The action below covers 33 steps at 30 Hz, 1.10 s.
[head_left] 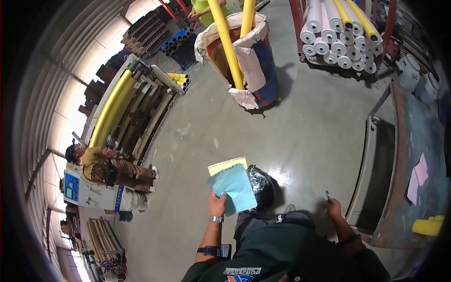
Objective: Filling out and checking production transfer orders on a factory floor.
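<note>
My left hand (217, 205) is closed on a light blue paper sheet (235, 185), its thumb lying on top. Behind the blue sheet a yellow paper sheet (238, 161) with punched edges sticks out at the top. Off to the right, my right hand (334, 209) holds a dark pen (328, 195) that points upward from the fingers. Just beyond the papers stands a shiny black plastic bag (263, 188), partly hidden by them.
Ahead, a blue drum (268, 75) lined with pinkish wrap holds yellow tubes (230, 51). White rolls (338, 47) fill a red rack. A worktable (399, 188) with pink papers (413, 185) stands right. At left a person (108, 164) stands by a long machine; another (206, 14) is beyond the drum.
</note>
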Motion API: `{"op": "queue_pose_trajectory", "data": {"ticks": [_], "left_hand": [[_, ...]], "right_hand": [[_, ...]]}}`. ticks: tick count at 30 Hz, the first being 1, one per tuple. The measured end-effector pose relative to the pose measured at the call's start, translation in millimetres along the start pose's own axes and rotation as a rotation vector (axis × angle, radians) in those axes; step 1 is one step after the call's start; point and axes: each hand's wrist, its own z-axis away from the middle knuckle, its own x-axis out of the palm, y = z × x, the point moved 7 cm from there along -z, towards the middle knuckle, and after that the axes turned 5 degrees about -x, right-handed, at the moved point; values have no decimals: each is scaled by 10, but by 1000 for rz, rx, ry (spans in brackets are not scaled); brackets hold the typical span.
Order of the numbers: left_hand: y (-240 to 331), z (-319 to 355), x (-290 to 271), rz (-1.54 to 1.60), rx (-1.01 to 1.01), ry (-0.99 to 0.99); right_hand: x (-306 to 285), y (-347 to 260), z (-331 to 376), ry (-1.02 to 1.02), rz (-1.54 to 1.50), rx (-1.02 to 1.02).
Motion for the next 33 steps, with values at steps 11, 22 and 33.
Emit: {"op": "queue_pose_trajectory", "data": {"ticks": [11,22,33], "left_hand": [[894,-812,1662,-214,203,-403],[1398,-1981,3264,-99,197,-735],[2792,-2327,5486,-65,395,-867]], "right_hand": [[-371,1290,503,237,152,401],[-620,-206,-116,486,79,620],[-1434,-10,-580,814,-292,522]]}}
